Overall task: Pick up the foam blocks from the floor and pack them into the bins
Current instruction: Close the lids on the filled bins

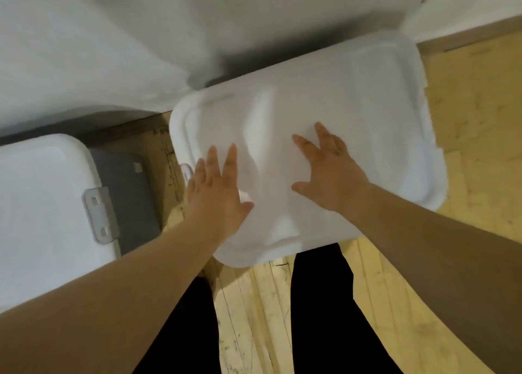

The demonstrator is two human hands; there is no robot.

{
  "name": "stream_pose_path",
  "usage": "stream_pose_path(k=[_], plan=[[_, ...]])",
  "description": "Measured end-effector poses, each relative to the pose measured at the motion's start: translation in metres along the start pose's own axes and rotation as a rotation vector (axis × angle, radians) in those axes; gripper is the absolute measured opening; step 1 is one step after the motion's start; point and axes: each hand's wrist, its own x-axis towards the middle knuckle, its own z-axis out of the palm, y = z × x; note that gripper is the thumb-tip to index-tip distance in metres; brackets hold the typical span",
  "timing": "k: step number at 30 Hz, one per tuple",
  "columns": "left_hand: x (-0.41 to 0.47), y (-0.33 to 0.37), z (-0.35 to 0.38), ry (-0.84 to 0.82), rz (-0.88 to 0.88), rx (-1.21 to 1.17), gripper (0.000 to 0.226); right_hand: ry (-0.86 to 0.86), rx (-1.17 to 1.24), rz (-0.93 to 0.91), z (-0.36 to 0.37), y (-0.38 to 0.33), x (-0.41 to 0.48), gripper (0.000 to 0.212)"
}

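Note:
A white lid (353, 113) with a raised rim and a ridge down its middle covers the bin in front of me; the bin below is hidden. My left hand (217, 187) lies flat on the lid's near left part, fingers straight. My right hand (327, 173) presses flat on the lid just right of the ridge, fingers spread. A second bin (132, 198), grey, with a white lid (42, 204) and a grey latch (100, 215), stands to the left. No foam blocks are visible.
A white wall (141, 34) rises behind both bins. Light wooden floor (480, 147) shows right of the lid and between the bins. My dark trouser legs (322, 317) stand close against the front bin.

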Motion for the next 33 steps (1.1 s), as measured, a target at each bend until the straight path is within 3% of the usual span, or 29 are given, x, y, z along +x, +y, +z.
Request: stream_pose_path(k=[3, 7, 10, 14, 18, 22, 29, 33], plan=[[0.035, 0.07, -0.017, -0.027, 0.166, 0.114, 0.12, 0.18, 0.104, 0.155, -0.029, 0.066, -0.009, 0.095], [0.094, 0.167, -0.028, -0.004, 0.34, 0.258, 0.128, 0.313, 0.261, 0.411, -0.053, 0.163, -0.009, 0.107], [0.123, 0.22, -0.022, -0.06, 0.373, 0.342, 0.134, 0.23, 0.497, 0.514, -0.053, 0.212, 0.004, 0.125], [0.132, 0.235, -0.014, -0.113, 0.32, 0.382, 0.133, 0.005, 1.093, 0.618, -0.04, 0.239, 0.022, 0.139], [0.134, 0.235, -0.017, -0.129, 0.301, 0.396, 0.132, -0.065, 1.287, 0.583, -0.021, 0.248, 0.036, 0.134], [0.134, 0.236, -0.017, -0.127, 0.293, 0.418, 0.134, 0.066, 1.256, 0.55, -0.026, 0.24, 0.026, 0.102], [0.134, 0.235, -0.015, -0.12, 0.287, 0.441, 0.134, 0.335, 0.922, 0.55, -0.014, 0.212, 0.004, 0.086], [0.133, 0.235, -0.015, -0.111, 0.279, 0.444, 0.134, 0.489, 0.643, 0.379, 0.004, 0.197, -0.006, 0.064]])
